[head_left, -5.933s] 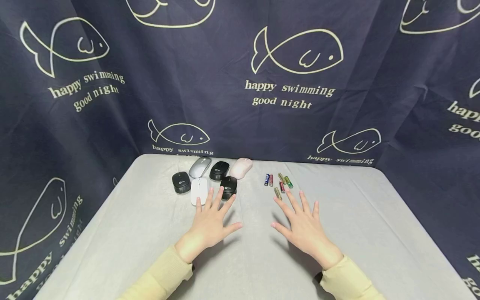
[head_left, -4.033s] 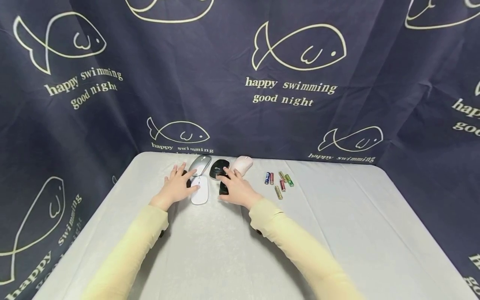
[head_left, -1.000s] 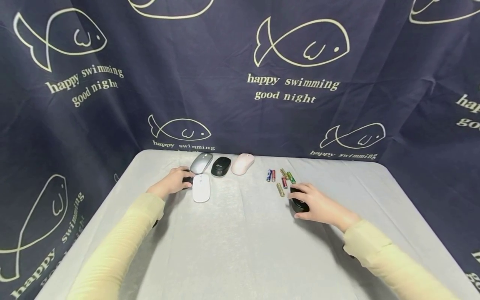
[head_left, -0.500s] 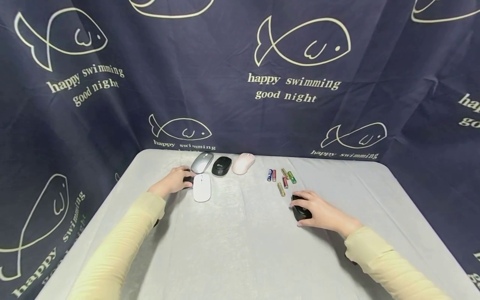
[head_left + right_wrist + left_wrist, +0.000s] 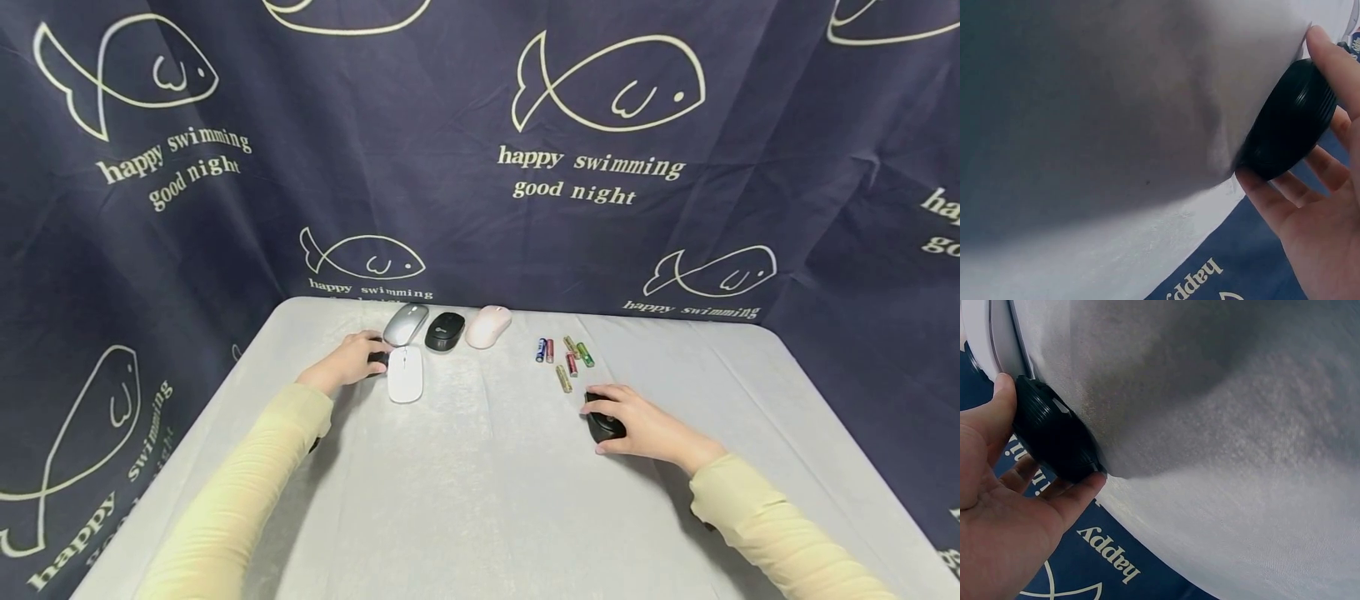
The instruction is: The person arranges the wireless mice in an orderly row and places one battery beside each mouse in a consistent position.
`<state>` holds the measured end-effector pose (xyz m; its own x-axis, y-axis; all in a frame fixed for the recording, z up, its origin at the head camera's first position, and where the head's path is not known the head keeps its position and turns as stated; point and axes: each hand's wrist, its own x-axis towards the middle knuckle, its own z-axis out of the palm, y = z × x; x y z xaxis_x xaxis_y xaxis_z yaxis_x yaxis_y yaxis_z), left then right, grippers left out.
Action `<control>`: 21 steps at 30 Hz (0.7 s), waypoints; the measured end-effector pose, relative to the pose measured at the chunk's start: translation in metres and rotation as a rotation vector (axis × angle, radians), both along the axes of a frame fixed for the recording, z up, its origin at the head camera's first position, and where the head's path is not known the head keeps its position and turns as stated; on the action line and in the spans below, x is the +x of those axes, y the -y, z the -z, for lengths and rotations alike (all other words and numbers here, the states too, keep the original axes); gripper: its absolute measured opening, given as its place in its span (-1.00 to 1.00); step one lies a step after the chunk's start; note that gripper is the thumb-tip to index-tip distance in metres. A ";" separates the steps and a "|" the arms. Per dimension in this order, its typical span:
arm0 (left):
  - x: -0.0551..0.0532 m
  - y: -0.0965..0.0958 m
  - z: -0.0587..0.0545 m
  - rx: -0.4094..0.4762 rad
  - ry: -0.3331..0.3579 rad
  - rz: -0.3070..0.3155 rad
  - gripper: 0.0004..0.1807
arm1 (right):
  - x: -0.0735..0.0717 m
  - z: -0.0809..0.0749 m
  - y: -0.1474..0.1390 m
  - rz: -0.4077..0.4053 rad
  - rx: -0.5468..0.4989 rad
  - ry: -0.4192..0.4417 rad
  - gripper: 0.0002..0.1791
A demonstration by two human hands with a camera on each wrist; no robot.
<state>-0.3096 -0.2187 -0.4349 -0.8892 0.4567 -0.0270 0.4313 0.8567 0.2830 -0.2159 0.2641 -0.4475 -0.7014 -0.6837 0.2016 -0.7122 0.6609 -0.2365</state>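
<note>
My left hand [image 5: 349, 360] grips a black computer mouse [image 5: 1054, 434] by its sides, thumb on one side and fingers on the other. In the head view most of that mouse is hidden under the hand. Right beside it lies a white mouse [image 5: 405, 377]. On the right of the table, my right hand [image 5: 637, 421] holds another black mouse [image 5: 604, 423], with the thumb and fingers on opposite sides. In the right wrist view this mouse [image 5: 1288, 122] sits at the table surface. Several small batteries, among them a gold one [image 5: 564, 378], lie just beyond the right hand.
Along the back edge stand a grey mouse [image 5: 406, 325], a third black mouse [image 5: 446, 332] and a pink mouse [image 5: 489, 327]. A blue battery [image 5: 541, 350] and a green one [image 5: 585, 354] lie in the battery group. A dark fish-print curtain [image 5: 465, 150] surrounds the pale table [image 5: 465, 483].
Earlier both hands lay spread and held nothing; each then took a black mouse. The right hand carried its mouse rightward, then slightly nearer. The left hand stays in place lately.
</note>
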 end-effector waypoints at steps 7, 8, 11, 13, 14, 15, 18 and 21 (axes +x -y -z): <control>0.000 0.000 -0.001 -0.004 0.017 -0.013 -0.54 | 0.000 0.000 -0.001 -0.012 -0.002 0.001 -0.42; 0.000 0.000 0.000 -0.004 0.016 -0.013 -0.54 | 0.000 0.000 -0.001 -0.013 -0.001 0.000 -0.41; 0.000 0.001 0.000 0.002 0.006 -0.011 -0.55 | -0.001 0.000 -0.002 -0.018 -0.002 -0.004 -0.42; 0.000 0.002 0.001 0.013 -0.004 -0.005 -0.55 | -0.001 -0.002 -0.001 -0.014 -0.001 -0.004 -0.46; 0.000 0.002 0.001 0.015 -0.005 -0.004 -0.55 | -0.001 -0.003 -0.001 -0.009 -0.001 0.000 -0.49; 0.000 0.002 0.001 0.016 -0.007 -0.002 -0.55 | -0.001 -0.004 0.000 -0.004 0.000 0.004 -0.51; -0.001 0.002 0.000 0.016 -0.005 0.002 -0.55 | -0.002 -0.008 0.003 0.023 0.007 0.021 -0.55; -0.001 0.001 0.001 0.011 0.002 0.002 -0.55 | -0.003 -0.010 0.005 0.049 0.017 0.031 -0.52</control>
